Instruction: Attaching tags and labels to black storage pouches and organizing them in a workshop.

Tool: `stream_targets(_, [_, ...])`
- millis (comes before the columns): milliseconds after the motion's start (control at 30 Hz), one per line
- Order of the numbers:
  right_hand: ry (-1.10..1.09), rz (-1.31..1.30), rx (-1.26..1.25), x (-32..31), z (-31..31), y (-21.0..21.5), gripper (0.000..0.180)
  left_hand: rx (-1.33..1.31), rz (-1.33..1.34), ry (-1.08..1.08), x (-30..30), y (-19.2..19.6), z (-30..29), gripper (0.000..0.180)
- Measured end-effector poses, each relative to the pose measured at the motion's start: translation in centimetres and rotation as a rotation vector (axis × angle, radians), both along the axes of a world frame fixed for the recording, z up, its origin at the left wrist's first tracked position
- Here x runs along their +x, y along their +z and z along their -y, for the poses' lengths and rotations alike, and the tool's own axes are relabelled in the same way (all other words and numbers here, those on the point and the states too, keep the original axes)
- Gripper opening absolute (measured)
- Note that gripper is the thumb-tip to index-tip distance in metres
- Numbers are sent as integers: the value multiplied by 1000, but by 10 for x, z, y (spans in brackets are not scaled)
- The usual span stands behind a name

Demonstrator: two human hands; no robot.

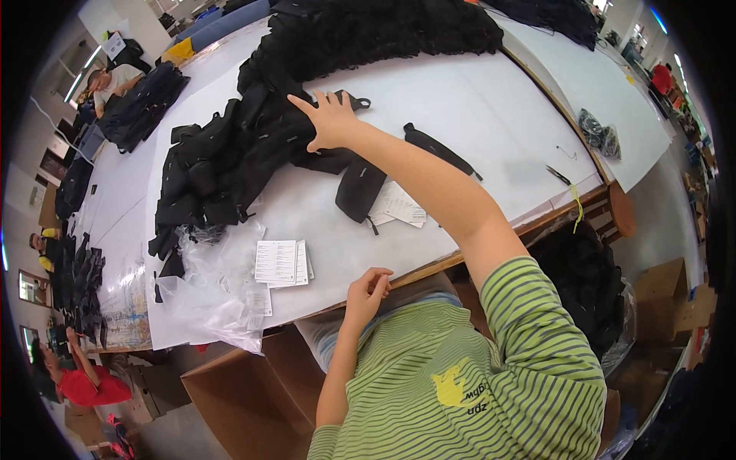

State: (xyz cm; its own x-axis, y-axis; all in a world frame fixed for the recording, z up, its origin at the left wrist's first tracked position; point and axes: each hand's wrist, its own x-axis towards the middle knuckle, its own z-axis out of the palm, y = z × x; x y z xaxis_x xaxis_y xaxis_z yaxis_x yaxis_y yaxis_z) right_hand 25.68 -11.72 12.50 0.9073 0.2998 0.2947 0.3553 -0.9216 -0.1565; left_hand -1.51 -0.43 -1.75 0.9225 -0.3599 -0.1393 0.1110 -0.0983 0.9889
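Observation:
My right hand is stretched out across the white table, fingers spread over the edge of a heap of black fabric pouches. Whether it touches them I cannot tell, and nothing shows in its grip. Close to my body, by the table's front edge, my left hand is loosely closed with nothing visible in it. Between the two lies a black pouch, partly on printed white cards. A narrow black pouch rests beyond my right forearm. More printed cards are stacked to the left of my left hand.
Clear plastic bags hang over the table's front edge. A small cutting tool with a yellow cord lies at the right. An open cardboard box stands below. Further off, people work at the left, near dark bags.

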Motion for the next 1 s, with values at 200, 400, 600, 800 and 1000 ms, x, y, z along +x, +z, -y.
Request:
stream_targets(200, [-126, -28, 43, -53, 105, -28, 46, 53, 85, -10, -1, -2, 1, 15])
stream_targets(400, [-528, -416, -30, -105, 210, -89, 71, 147, 124, -7, -3, 0, 2, 14])
stream_targets(600, [-494, -144, 312, -94, 226, -86, 51, 96, 119, -1, -4, 0, 0, 15])
stream_targets(800, [-238, 177, 609, -45, 191, -33, 54, 77, 104, -19, 1, -2, 2, 15])
stream_targets(1000, [68, -137, 664, -44, 116, -4, 51, 206, 469, 321, 12, 43, -42, 15])
